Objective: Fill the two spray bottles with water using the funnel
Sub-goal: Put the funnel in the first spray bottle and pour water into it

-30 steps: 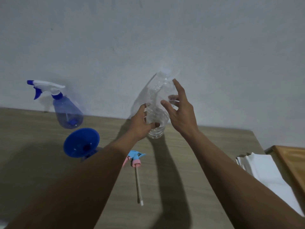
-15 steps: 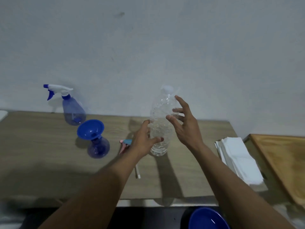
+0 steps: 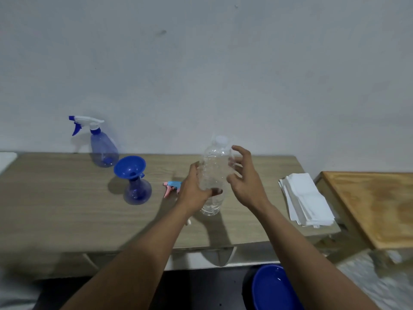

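A clear plastic water bottle [image 3: 214, 173] with a white cap stands upright on the wooden table [image 3: 67, 209]. My left hand [image 3: 194, 190] is wrapped around its lower half. My right hand [image 3: 244, 180] hovers beside its upper part, fingers spread, holding nothing. To the left, a blue funnel [image 3: 129, 167] sits in the neck of an open blue spray bottle [image 3: 137, 192]. A second blue spray bottle [image 3: 102, 148] with a white and blue trigger head stands by the wall. A pink and blue trigger head [image 3: 172, 186] lies on the table, partly behind my left wrist.
A stack of white paper napkins [image 3: 306, 198] lies at the table's right end. A lower wooden surface [image 3: 375, 204] stands to the right of the table. A blue basin [image 3: 274, 287] sits on the floor below the table's front edge.
The clear bottle went from tilted to upright on the table. The camera pulled back and tilted down, so the table's front edge and the blue basin came into view.
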Demonstrator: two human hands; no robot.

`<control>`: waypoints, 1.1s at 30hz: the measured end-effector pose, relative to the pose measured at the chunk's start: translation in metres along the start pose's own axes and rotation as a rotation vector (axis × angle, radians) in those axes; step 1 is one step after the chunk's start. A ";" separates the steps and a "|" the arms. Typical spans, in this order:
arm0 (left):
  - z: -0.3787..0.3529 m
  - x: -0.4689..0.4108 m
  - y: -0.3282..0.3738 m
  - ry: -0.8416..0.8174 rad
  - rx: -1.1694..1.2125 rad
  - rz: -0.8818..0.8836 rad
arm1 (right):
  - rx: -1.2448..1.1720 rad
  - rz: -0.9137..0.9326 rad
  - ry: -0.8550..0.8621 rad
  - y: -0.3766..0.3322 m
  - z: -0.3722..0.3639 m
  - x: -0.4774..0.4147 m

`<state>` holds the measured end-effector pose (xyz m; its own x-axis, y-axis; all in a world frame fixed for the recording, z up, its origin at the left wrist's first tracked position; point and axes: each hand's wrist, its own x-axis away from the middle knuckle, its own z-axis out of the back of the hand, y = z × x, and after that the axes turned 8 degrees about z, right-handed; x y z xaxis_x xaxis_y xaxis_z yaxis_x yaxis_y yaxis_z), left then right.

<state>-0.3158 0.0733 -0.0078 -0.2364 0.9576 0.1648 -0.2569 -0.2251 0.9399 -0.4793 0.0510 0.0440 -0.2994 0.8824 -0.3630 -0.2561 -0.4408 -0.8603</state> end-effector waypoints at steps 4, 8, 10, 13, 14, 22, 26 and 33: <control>0.005 -0.005 0.013 -0.003 0.014 -0.016 | -0.096 -0.062 0.118 -0.032 0.009 -0.020; 0.004 -0.007 0.010 0.009 0.068 0.000 | 0.102 -0.045 0.009 -0.055 0.009 -0.043; 0.003 -0.010 0.008 0.015 0.082 0.004 | 0.183 -0.035 -0.023 -0.055 0.007 -0.051; 0.002 -0.015 0.006 0.015 0.095 -0.005 | 0.183 -0.053 -0.019 -0.049 0.006 -0.058; 0.002 -0.016 0.005 0.009 0.090 -0.004 | 0.195 -0.043 -0.034 -0.046 0.007 -0.060; 0.004 -0.027 0.005 0.008 0.090 -0.007 | 0.125 -0.014 -0.082 -0.042 0.006 -0.067; 0.003 -0.031 0.003 0.025 0.088 -0.030 | 0.060 -0.015 -0.056 -0.037 0.002 -0.073; 0.002 -0.037 0.003 0.031 0.105 -0.024 | 0.031 -0.007 -0.025 -0.033 -0.004 -0.079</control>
<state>-0.3058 0.0378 -0.0100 -0.2606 0.9560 0.1344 -0.1631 -0.1808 0.9699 -0.4434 -0.0032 0.0990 -0.3205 0.8812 -0.3475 -0.2869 -0.4399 -0.8510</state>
